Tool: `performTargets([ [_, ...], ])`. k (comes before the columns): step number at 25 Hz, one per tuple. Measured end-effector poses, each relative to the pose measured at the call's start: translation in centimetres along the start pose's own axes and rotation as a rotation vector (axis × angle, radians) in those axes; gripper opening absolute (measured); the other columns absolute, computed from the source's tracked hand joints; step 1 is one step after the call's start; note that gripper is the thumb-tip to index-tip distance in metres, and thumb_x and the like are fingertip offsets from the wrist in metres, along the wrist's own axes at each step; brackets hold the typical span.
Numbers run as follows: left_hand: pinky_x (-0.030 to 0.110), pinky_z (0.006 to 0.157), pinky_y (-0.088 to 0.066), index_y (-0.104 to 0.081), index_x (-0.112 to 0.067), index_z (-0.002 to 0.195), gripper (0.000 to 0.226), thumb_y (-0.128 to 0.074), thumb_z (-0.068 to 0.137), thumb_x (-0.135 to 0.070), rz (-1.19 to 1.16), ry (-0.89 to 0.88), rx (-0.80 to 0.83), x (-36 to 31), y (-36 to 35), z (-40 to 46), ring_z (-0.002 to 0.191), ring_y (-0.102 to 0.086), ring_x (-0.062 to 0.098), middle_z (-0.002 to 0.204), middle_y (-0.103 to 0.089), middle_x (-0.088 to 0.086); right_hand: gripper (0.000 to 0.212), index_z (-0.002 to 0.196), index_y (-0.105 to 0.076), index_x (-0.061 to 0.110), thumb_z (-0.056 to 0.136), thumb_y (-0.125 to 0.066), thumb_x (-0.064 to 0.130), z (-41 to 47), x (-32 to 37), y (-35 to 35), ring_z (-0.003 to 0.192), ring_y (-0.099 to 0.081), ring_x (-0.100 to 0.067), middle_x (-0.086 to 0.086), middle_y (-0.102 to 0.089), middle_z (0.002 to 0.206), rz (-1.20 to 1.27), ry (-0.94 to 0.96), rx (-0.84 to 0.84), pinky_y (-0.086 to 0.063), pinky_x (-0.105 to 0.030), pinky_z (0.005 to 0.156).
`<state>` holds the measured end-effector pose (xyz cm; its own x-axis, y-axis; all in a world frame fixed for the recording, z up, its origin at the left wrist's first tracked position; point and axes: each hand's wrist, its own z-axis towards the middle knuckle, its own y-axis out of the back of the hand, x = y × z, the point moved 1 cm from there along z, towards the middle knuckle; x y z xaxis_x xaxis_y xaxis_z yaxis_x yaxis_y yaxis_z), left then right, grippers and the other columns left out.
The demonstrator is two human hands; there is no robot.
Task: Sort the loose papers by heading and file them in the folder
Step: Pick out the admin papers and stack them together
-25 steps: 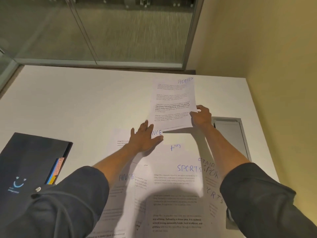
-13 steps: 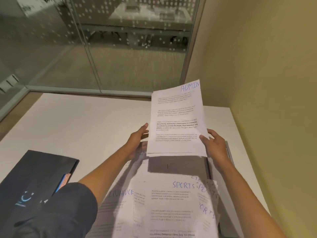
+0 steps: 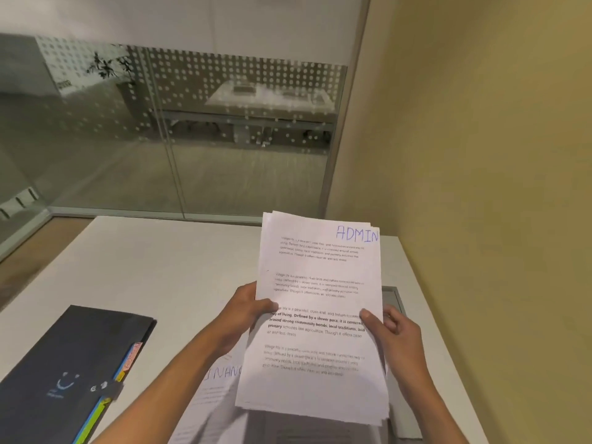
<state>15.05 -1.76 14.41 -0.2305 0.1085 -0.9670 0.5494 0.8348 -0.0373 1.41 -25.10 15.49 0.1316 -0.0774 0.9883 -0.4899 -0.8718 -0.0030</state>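
Table (image 3: 192, 267) of pale white fills the lower view, set against a glass partition (image 3: 192, 139) and a yellow wall (image 3: 480, 155), giving a broad flat surface for sorting. Lying closed on its near left corner is a dark folder (image 3: 73, 363) with coloured tabs along its right edge, seemingly parked within reach for filing later. Lifted clear of the table and tilted up toward the person is a stack of papers (image 3: 320, 315), its top sheet headed ADMIN in blue ink, probably raised so the heading can be read and the edges squared. Beneath it more loose sheets (image 3: 221, 379) stay on the table, one showing part of FINANCE. The left hand (image 3: 246, 318) grips the stack's left edge, thumb on the front; the right hand (image 3: 394, 331) pinches the right edge likewise, steadying both sides so the sheets do not slide apart.
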Motion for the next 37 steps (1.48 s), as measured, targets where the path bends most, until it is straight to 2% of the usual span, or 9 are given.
performTargets([
  [4,0.055,0.092,-0.051,-0.063,-0.012,0.117,0.033,-0.066,0.085,-0.006,-0.063,-0.024,-0.017,-0.6,-0.7,-3.4,0.101,-0.069,0.033,0.114,-0.071,0.009,0.016,0.105,-0.072,0.011,0.089,-0.069,0.009,-2.4,0.2,-0.6,0.083,-0.075,-0.024,-0.004,-0.078,0.092,0.041,0.043,-0.086,-0.059,-0.028,0.065],
  [6,0.048,0.092,-0.053,-0.063,-0.012,0.120,0.025,-0.054,0.096,-0.016,-0.155,-0.032,-0.039,-0.8,-1.1,-4.8,0.103,-0.068,0.029,0.116,-0.070,0.010,0.019,0.109,-0.072,0.009,0.091,-0.066,0.008,-3.4,0.4,-0.5,0.082,-0.075,-0.025,-0.006,-0.078,0.091,0.046,0.055,-0.085,-0.059,-0.026,0.063],
  [9,0.044,0.094,-0.051,-0.063,-0.017,0.121,0.035,-0.039,0.102,-0.035,-0.229,-0.020,-0.096,-0.9,-1.3,-6.1,0.107,-0.067,0.024,0.115,-0.071,0.004,0.024,0.116,-0.068,0.006,0.094,-0.061,0.003,-4.8,0.4,-0.3,0.085,-0.075,-0.023,-0.004,-0.077,0.096,0.031,0.065,-0.037,-0.058,-0.023,0.063],
  [14,0.045,0.088,-0.054,-0.063,-0.013,0.118,0.029,-0.040,0.103,-0.022,-0.194,-0.095,-0.165,-1.1,-1.5,-7.5,0.100,-0.070,0.028,0.111,-0.072,0.010,0.052,0.128,-0.055,0.030,0.092,-0.057,-0.008,-7.1,-0.1,0.2,0.101,-0.070,-0.009,0.006,-0.072,0.116,-0.019,0.125,0.015,-0.056,-0.018,0.071],
  [18,0.050,0.090,-0.053,-0.065,-0.013,0.118,0.026,-0.048,0.101,-0.023,-0.189,-0.101,-0.212,-0.8,-1.3,-8.0,0.100,-0.069,0.031,0.117,-0.068,0.015,0.067,0.130,-0.051,0.039,0.089,-0.054,-0.014,-7.9,-0.9,0.3,0.107,-0.068,-0.014,0.008,-0.071,0.118,-0.020,0.120,0.056,-0.060,-0.032,0.080],
  [23,0.044,0.078,-0.058,-0.067,-0.012,0.110,0.020,-0.050,0.099,-0.015,-0.118,-0.178,-0.181,-1.6,-2.2,-8.5,0.087,-0.072,0.030,0.099,-0.074,0.011,0.046,0.122,-0.062,0.018,0.089,-0.053,-0.013,-8.3,-0.8,-0.2,0.090,-0.073,-0.029,-0.007,-0.075,0.104,0.106,0.079,0.013,-0.059,-0.031,0.063],
  [27,0.036,0.067,-0.059,-0.069,-0.014,0.103,0.015,-0.061,0.092,-0.007,-0.128,-0.223,-0.184,-1.9,-2.5,-8.9,0.081,-0.072,0.026,0.095,-0.075,0.010,0.026,0.116,-0.066,0.008,0.093,-0.060,0.000,-8.4,-0.9,-0.7,0.085,-0.074,-0.033,-0.012,-0.076,0.099,0.186,0.059,-0.052,-0.060,-0.033,0.062],
  [32,0.031,0.067,-0.056,-0.070,-0.011,0.103,0.024,-0.048,0.100,-0.020,-0.190,-0.218,-0.231,-1.7,-2.3,-8.8,0.081,-0.072,0.024,0.093,-0.075,0.010,0.027,0.115,-0.066,0.012,0.091,-0.062,-0.001,-8.7,-0.7,-0.9,0.085,-0.074,-0.031,-0.008,-0.076,0.100,0.187,0.077,-0.060,-0.060,-0.033,0.063],
  [37,0.030,0.064,-0.056,-0.070,-0.011,0.101,0.019,-0.052,0.098,-0.014,-0.169,-0.259,-0.255,-1.7,-2.2,-8.5,0.075,-0.072,0.022,0.089,-0.076,0.010,0.047,0.126,-0.054,0.025,0.091,-0.061,-0.005,-8.7,-0.9,-0.7,0.089,-0.075,-0.024,0.002,-0.076,0.103,0.240,0.092,-0.082,-0.059,-0.031,0.063],
])
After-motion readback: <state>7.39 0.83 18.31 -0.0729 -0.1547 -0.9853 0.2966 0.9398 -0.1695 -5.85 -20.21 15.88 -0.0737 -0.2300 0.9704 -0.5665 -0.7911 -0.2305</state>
